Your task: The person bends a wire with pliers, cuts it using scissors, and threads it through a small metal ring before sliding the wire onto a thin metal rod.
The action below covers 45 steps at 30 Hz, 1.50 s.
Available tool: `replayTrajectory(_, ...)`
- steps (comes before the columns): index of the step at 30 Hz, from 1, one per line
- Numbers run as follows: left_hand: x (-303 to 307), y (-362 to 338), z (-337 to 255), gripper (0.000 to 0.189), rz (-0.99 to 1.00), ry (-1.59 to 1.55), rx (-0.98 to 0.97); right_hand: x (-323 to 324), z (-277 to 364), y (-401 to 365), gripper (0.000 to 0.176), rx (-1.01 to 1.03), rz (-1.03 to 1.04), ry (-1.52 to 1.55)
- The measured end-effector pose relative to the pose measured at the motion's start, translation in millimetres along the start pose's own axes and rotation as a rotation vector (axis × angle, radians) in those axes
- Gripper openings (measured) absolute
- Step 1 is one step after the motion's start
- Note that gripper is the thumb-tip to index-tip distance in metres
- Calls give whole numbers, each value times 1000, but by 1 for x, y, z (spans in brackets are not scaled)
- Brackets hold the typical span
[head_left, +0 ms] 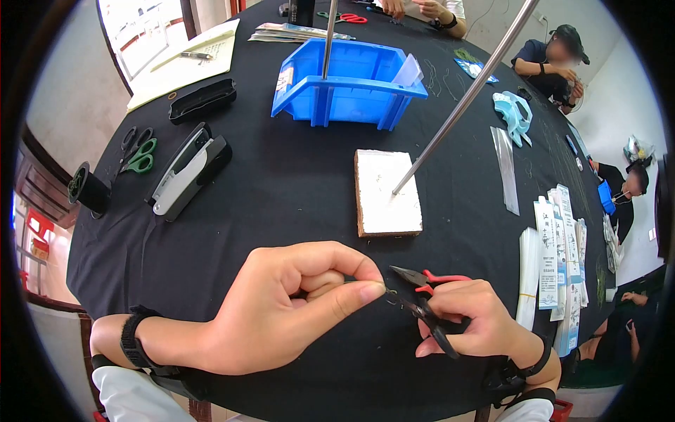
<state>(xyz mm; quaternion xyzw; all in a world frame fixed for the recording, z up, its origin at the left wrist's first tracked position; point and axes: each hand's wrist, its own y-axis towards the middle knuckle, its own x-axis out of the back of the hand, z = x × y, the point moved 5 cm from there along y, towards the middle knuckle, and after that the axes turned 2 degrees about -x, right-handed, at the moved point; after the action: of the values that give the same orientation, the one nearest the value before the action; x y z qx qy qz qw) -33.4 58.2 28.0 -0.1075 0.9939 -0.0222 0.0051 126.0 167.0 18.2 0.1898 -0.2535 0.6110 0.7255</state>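
Note:
My left hand [295,302] is closed, its thumb and index fingertip pinched on a small, thin metal hook [392,301]. Most of the hook is hidden by the fingertips. My right hand [474,316] is wrapped around a pair of black-handled scissors [437,329], whose blades point left, right at the hook. Just beyond the right-hand fingers lie red-handled pliers [422,277], jaws towards the left. Ahead of both hands sits a white-topped block [387,200] with a metal rod [464,102] rising from it.
A blue bin [351,105] stands farther back on the black-covered table. To the left are a stapler [188,172], green-handled scissors [137,155], a black spool [89,190] and a black case [202,100]. Printed sleeves [555,260] lie right. Other people sit around the table.

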Motion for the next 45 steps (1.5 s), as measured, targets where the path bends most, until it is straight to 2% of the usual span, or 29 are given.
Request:
replayTrajectory(6,-1,0,-1,14,3,-28,20,-1,-1,-1,19,-46,13,49)
replayTrajectory(24,-1,-2,-3,14,4,-62,-16,0,-3,-2,22,30,-59,62)
replayTrajectory(27,-2,-3,-3,14,1,-63,-18,0,-1,-2,15,0,-38,58)
replayTrajectory(30,-1,-3,-3,14,-1,-73,-30,0,-3,-2,23,17,-89,61)
replayTrajectory(33,0,-3,-4,14,-5,-80,-40,2,-1,-3,22,12,-37,65)
replayTrajectory(36,0,-2,-3,13,-19,-47,-71,10,-3,-8,23,-87,-176,110)
replayTrajectory(38,0,-2,-4,12,-28,29,-120,20,-10,-13,19,-302,-395,-142)
replayTrajectory(40,1,-3,-7,11,-28,147,-187,29,-9,-13,18,-256,-625,-481)
replayTrajectory(42,-1,-4,-9,11,-27,200,-233,38,-9,-16,15,-406,-607,-668)
replayTrajectory(45,-3,-6,-9,10,-32,306,-250,46,-18,-21,16,-446,-589,-817)
